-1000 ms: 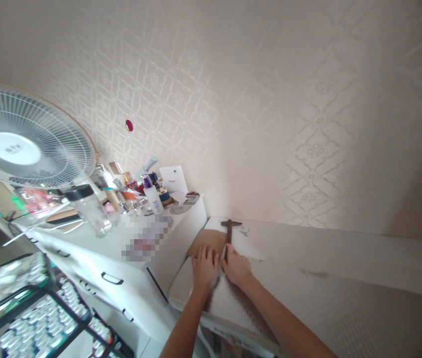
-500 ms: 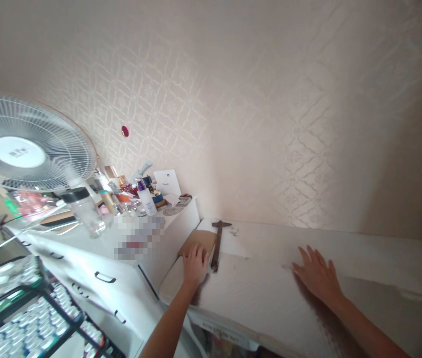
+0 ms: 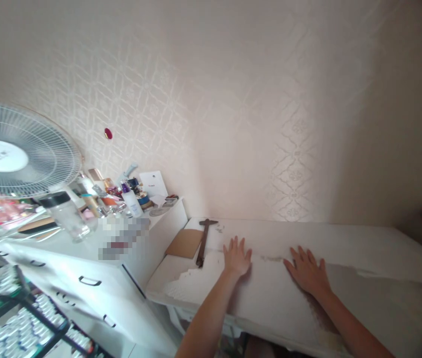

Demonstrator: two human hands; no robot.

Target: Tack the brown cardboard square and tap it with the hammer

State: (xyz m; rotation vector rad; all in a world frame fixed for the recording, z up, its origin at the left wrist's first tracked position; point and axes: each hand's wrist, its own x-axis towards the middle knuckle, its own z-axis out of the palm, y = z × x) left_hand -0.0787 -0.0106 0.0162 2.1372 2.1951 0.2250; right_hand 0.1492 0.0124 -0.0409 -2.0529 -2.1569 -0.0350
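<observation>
My left hand (image 3: 237, 257) lies palm down with fingers spread on the white covered table (image 3: 270, 308), holding nothing. To its right, my right hand (image 3: 307, 271) also rests flat on the cover, fingers apart. A dark, rusty-looking hammer (image 3: 204, 243) lies to the left of my left hand, its head toward the wall. Beside the hammer, a brown cardboard piece (image 3: 184, 243) sits near the table's left end. Neither hand touches the hammer or the cardboard. The cover shows a torn, ragged edge and seams.
A white drawer cabinet (image 3: 84, 268) adjoins the table's left end, crowded with bottles and a clear jar (image 3: 67, 219). A white fan (image 3: 20, 154) stands at the far left. Below it is a black-framed rack (image 3: 28, 311). The patterned wall (image 3: 233, 124) rises behind the table.
My left hand has left the cardboard and moved right onto the cover, nearer my right hand. My right hand stays flat on the table. The view has shifted slightly right.
</observation>
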